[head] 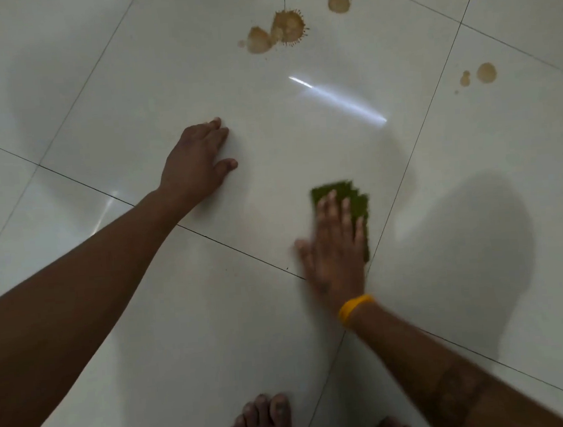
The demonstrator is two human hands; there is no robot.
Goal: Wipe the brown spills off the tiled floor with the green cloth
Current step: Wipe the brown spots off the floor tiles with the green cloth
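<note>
We press the green cloth [357, 204] to the tiled floor [301, 137] under our right hand [335, 246], fingers straight, left hand [195, 162] flat, brown spills [287, 26] beyond.

An indoor room, most likely in a home, is suggested by large glossy pale floor tiles [267, 130] with thin dark grout lines, by bare feet [261, 423] planted on them, and by brown spills [276, 30] dotted over the far tiles, though the room's kind cannot be told

Cloth [357, 204] under right hand [335, 253] (spills [287, 26] beyond)
</note>
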